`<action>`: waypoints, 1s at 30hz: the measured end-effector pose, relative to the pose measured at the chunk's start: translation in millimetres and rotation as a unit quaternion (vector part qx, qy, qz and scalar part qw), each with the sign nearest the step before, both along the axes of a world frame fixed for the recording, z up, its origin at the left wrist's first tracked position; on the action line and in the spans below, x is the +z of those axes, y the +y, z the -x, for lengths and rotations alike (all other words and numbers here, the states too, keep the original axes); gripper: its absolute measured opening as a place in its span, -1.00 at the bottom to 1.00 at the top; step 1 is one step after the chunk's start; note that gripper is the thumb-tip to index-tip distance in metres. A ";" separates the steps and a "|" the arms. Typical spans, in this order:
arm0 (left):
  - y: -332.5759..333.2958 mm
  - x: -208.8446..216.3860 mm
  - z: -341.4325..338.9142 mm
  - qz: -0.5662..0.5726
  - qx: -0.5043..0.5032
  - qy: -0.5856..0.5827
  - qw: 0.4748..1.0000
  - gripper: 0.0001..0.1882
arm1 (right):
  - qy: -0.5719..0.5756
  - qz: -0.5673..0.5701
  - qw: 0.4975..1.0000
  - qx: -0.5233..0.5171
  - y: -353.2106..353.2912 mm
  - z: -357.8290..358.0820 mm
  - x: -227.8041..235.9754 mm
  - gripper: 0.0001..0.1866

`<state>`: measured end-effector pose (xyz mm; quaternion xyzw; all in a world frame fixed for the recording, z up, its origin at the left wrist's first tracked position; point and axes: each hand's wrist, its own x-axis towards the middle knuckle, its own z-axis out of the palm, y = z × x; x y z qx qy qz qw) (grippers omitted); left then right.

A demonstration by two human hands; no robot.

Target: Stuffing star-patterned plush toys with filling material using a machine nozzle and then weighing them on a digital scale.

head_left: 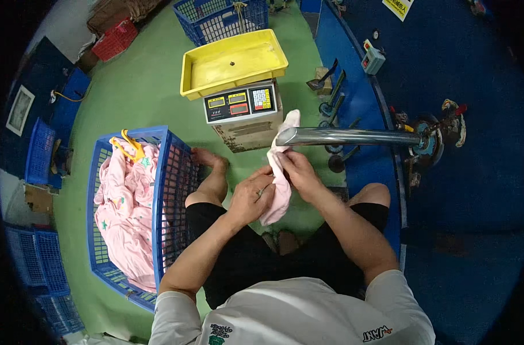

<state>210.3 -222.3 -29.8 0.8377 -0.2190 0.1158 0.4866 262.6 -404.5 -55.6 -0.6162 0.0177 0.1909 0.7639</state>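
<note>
Between my knees, both of my hands hold a long, narrow pink sock-like piece of soft cloth [281,195]. My left hand [251,196] is closed on its near side, with a ring on one finger. My right hand [299,175] pinches it on the other side, a little higher. The upper end of the cloth passes the slanted open mouth of a shiny metal tube [354,137], which juts out from the right; whether it touches the tube I cannot tell. To my left, a blue plastic basket [161,190] holds a heap of pink printed cloth [127,218].
Ahead stands a digital scale [239,106] with a yellow tray [233,63] on top. Another blue basket [222,20] is behind it. A blue machine panel [354,69] with a small grey switch box [373,59] rises at right. Pedals [331,115] stick out below. A red basket [115,39] sits far left.
</note>
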 end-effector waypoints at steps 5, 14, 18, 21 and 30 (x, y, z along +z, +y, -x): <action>-3.9 4.0 3.3 0.094 -0.026 0.060 0.993 -0.82 | -0.075 0.018 0.996 0.034 10.8 -1.8 -16.1 -0.74; -4.1 15.8 -32.3 0.403 0.054 0.441 0.800 -0.82 | -0.266 0.246 0.931 -0.048 14.2 2.3 12.0 -0.81; -9.2 18.0 -35.2 0.392 0.061 0.387 0.833 -0.84 | -0.229 0.166 0.957 -0.059 19.6 3.9 19.5 -0.84; -14.0 19.0 -36.2 0.390 0.071 0.362 0.844 -0.85 | -0.192 0.131 0.970 -0.067 21.2 -0.3 17.0 -0.85; -16.9 19.5 -54.6 0.350 0.072 0.316 0.879 -0.91 | -0.106 -0.073 0.986 -0.108 20.4 -4.8 23.6 -0.81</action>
